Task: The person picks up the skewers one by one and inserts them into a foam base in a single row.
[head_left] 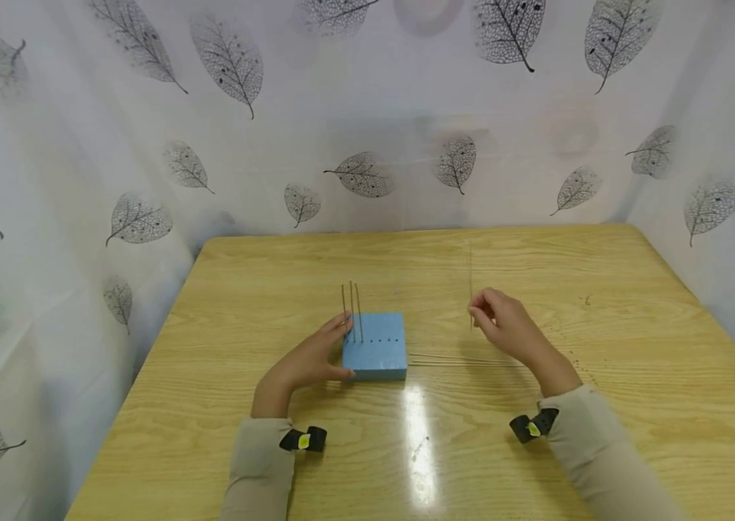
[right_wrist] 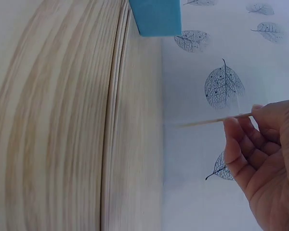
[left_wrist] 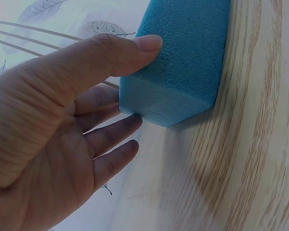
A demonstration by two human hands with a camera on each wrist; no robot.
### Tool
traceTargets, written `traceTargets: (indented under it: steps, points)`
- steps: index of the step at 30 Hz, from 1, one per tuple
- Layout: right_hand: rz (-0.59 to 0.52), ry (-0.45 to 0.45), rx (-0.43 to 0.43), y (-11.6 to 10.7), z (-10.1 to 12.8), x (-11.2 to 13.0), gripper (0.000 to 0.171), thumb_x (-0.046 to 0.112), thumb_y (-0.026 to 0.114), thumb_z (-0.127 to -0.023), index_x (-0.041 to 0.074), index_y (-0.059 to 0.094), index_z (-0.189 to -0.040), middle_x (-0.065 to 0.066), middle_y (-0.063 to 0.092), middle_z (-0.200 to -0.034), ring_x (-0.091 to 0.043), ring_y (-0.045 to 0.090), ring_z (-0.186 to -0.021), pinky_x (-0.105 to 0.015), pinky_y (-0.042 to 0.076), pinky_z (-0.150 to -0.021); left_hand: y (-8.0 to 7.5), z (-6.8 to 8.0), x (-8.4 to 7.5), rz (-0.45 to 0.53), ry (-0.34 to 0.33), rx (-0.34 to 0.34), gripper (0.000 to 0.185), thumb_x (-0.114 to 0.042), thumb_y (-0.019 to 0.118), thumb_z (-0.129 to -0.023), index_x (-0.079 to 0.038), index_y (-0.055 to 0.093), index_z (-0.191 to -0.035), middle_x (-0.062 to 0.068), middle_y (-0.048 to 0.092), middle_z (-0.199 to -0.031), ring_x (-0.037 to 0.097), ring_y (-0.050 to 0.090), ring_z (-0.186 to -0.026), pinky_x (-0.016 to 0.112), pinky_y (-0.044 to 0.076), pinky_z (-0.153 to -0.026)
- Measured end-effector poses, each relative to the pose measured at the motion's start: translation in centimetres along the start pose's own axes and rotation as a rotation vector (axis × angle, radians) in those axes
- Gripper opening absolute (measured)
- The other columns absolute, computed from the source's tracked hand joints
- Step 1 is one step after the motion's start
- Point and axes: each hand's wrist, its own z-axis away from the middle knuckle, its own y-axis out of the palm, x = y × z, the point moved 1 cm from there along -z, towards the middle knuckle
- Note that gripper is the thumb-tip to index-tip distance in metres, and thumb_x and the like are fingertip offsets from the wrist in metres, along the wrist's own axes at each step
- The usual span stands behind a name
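Note:
A blue foam block sits mid-table with three thin wooden sticks standing upright in its left side and a row of small holes beside them. My left hand rests against the block's left side, thumb on its front corner, fingers behind. My right hand, right of the block and above the table, pinches one thin stick upright; the right wrist view shows that stick between thumb and fingers.
Several loose sticks lie flat on the wooden table between the block and my right wrist. Leaf-patterned white sheeting walls in the table at the back and both sides.

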Motion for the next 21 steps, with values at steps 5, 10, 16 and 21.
traceTargets:
  steps: [5, 10, 16, 21]
  points:
    - [-0.091, -0.033, 0.014, 0.9, -0.8, 0.8, 0.005, 0.005, 0.049, -0.092, 0.002, 0.052, -0.089, -0.004, 0.057, -0.074, -0.021, 0.057, -0.065, -0.023, 0.046, -0.054, 0.0, 0.0, 0.1, 0.0, -0.003, -0.001, 0.089, -0.025, 0.074, -0.075, -0.008, 0.02, -0.143, 0.006, 0.008, -0.151, 0.021, 0.01, -0.137, 0.041, 0.021, -0.108]
    - [-0.135, -0.056, 0.027, 1.7, -1.7, 1.8, 0.005, 0.005, 0.05, -0.091, 0.002, 0.053, -0.089, -0.004, 0.058, -0.075, -0.021, 0.059, -0.067, -0.023, 0.047, -0.055, 0.0, 0.0, 0.2, 0.003, -0.005, 0.0, 0.089, -0.025, 0.073, -0.075, -0.008, 0.019, -0.144, 0.005, 0.007, -0.151, 0.02, 0.01, -0.137, 0.04, 0.021, -0.108]
    - [-0.161, -0.111, 0.024, 2.5, -2.5, 3.0, 0.004, 0.005, 0.051, -0.091, 0.004, 0.054, -0.089, -0.003, 0.059, -0.075, -0.015, 0.059, -0.067, -0.023, 0.048, -0.056, -0.1, 0.1, 0.2, 0.008, 0.001, 0.0, 0.089, -0.024, 0.073, -0.075, -0.007, 0.019, -0.144, 0.005, 0.007, -0.151, 0.021, 0.01, -0.137, 0.04, 0.021, -0.108]
    - [-0.19, -0.133, 0.022, 3.0, -3.3, 4.1, 0.004, 0.005, 0.051, -0.091, 0.002, 0.054, -0.089, -0.003, 0.059, -0.076, -0.011, 0.059, -0.068, -0.023, 0.049, -0.057, -0.1, 0.1, 0.1, 0.016, 0.01, -0.003, 0.088, -0.024, 0.073, -0.075, -0.007, 0.02, -0.143, 0.006, 0.008, -0.151, 0.022, 0.011, -0.136, 0.04, 0.021, -0.108]
